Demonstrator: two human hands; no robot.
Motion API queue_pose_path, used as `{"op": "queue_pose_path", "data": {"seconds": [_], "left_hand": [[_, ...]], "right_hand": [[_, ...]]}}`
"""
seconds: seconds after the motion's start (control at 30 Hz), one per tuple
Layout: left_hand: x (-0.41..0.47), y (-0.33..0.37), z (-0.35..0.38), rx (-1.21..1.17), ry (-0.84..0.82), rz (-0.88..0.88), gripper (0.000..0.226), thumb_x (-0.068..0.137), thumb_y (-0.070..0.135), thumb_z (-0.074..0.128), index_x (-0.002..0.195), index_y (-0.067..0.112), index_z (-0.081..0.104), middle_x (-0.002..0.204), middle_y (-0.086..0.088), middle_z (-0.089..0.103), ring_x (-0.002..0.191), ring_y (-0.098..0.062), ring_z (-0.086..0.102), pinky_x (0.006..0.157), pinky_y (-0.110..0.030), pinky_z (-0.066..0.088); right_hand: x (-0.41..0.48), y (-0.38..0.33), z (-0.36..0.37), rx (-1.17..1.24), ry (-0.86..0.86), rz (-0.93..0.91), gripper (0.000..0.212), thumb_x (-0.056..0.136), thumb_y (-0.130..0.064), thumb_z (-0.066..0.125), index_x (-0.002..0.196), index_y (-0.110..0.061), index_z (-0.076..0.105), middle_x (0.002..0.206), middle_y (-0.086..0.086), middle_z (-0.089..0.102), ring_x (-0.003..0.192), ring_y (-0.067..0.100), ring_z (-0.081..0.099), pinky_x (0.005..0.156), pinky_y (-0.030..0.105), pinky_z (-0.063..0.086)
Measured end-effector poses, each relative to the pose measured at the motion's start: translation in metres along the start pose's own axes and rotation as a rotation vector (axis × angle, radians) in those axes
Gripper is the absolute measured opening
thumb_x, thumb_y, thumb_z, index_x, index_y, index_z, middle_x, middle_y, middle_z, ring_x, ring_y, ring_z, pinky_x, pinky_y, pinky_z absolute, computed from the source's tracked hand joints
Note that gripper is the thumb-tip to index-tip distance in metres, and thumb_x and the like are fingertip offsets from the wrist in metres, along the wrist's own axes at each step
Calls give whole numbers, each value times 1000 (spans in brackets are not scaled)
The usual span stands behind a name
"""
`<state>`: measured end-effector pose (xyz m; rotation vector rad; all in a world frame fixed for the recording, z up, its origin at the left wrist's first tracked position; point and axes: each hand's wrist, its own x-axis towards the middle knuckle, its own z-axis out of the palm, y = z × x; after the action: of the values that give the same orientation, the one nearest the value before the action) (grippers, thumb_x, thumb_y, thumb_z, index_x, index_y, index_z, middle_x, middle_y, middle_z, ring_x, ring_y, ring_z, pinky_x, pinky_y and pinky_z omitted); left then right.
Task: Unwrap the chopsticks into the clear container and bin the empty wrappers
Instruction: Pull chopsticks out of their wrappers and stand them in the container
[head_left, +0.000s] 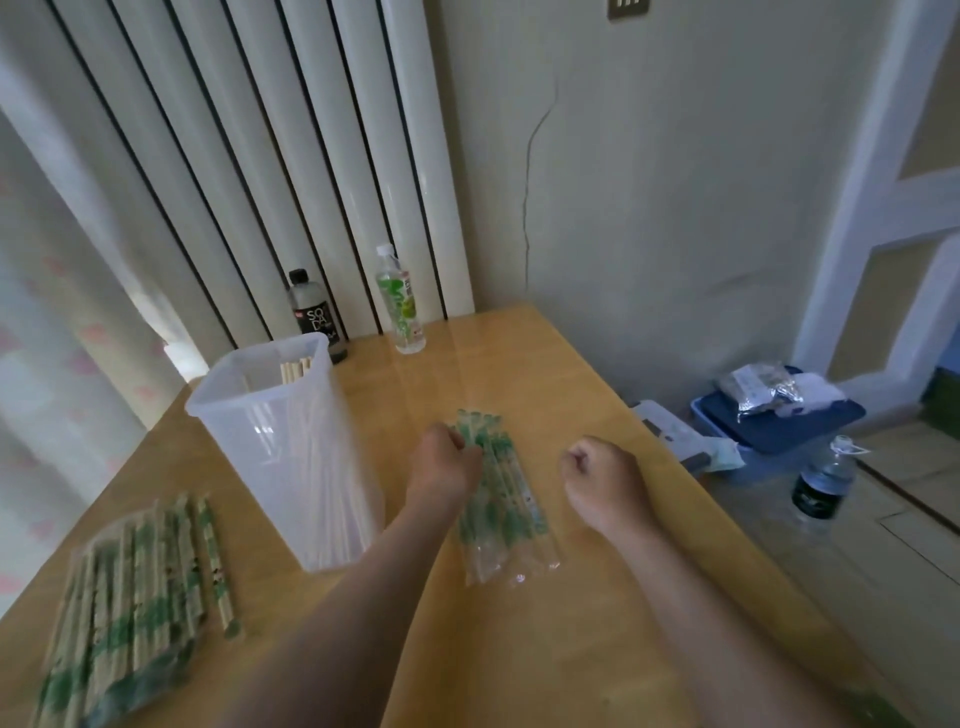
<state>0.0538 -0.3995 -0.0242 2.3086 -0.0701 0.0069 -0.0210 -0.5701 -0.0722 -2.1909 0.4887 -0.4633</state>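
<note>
Nearest me on the table (597, 623), at the left edge, lies the pile of wrapped chopsticks (130, 587), still in their green-printed sleeves and untouched by either hand. In the middle, between my forearms, sits the heap of empty wrappers (501, 512), flat and clear with green ends.

My left hand (447, 460) is curled down onto the far end of that heap, fingers bunched on the plastic; I judge its grip is gathering the wrappers, though I cannot tell how many are truly pinched. My right hand (602, 475) hovers just beside the heap, clenched into a loose fist, and I cannot tell whether it holds anything.

The step looks like collecting the empties for the bin, which I cannot see here. To do it well, I would sweep both hands inward, squeeze the slippery sleeves into one tight bundle, and lift only once none trail loose.

Farther back on the left stands the clear container (280, 441), upright, with bare chopsticks (296, 370) leaning inside. Beyond it, by the wall, stand two bottles (358, 306).
</note>
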Motion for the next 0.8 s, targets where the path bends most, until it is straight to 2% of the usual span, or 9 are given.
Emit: {"op": "queue_pose_path", "data": {"seconds": [0.1,0.27,0.33,0.43,0.53,0.63,0.7,0.73,0.8], "left_hand": [[6,-2,8,41,7,17,15,93,25,64,85,15,56,77,-4,60,75,-23,58,69,-36,53],[6,-2,15,78,6,49,20,95,30,60,83,14,58,71,-1,60,65,-19,56,59,-32,48],[5,-2,14,87,15,60,23,95,31,57,78,15,56,66,-1,57,62,-20,54,60,-35,49],[-2,-1,6,85,23,77,21,97,31,55,85,15,59,76,-4,63,70,-22,59,64,-36,51],[-13,-4,-5,70,1,146,17,99,26,53,88,15,59,82,-6,64,70,-19,57,64,-36,52],[-27,-9,-21,90,-50,237,16,99,24,53,89,15,61,80,-5,64,72,-20,59,66,-36,53],[-36,-11,-33,111,-72,298,15,99,23,53,91,14,63,78,-2,64,70,-18,59,60,-31,49],[-41,-12,-39,115,-80,322,15,99,22,53,92,14,63,77,-1,63,69,-16,58,56,-28,46],[-50,-15,-52,107,-89,373,14,97,18,52,92,13,64,75,0,62,68,-18,57,58,-29,45]], "right_hand": [[0,2,0,38,-16,10,31,98,-19,54,70,-7,50,60,9,50,55,19,46,53,33,31],[-1,0,0,59,-18,-5,35,99,-18,54,65,-15,45,57,-1,46,53,15,41,53,32,32],[-1,2,-1,68,-21,0,34,99,-18,54,66,-15,47,57,-1,47,54,16,43,53,32,33],[0,2,-2,76,-13,3,31,98,-18,54,68,-10,50,58,0,48,54,16,43,52,31,33],[-2,-2,-5,73,-27,26,29,97,-17,55,69,-10,53,60,3,52,57,17,48,54,31,35],[-4,-10,-9,105,-63,71,23,95,-16,55,74,-8,61,66,7,60,66,26,59,58,31,41],[-9,-21,-13,116,-61,57,23,95,-16,55,74,-11,64,68,7,63,70,30,63,61,31,43],[-14,-30,-13,114,-60,29,22,94,-16,56,74,-12,64,68,7,63,68,28,61,61,31,43],[-27,-55,-12,105,-79,-45,22,92,-17,57,72,-14,65,64,4,61,62,20,55,60,30,42]]}}
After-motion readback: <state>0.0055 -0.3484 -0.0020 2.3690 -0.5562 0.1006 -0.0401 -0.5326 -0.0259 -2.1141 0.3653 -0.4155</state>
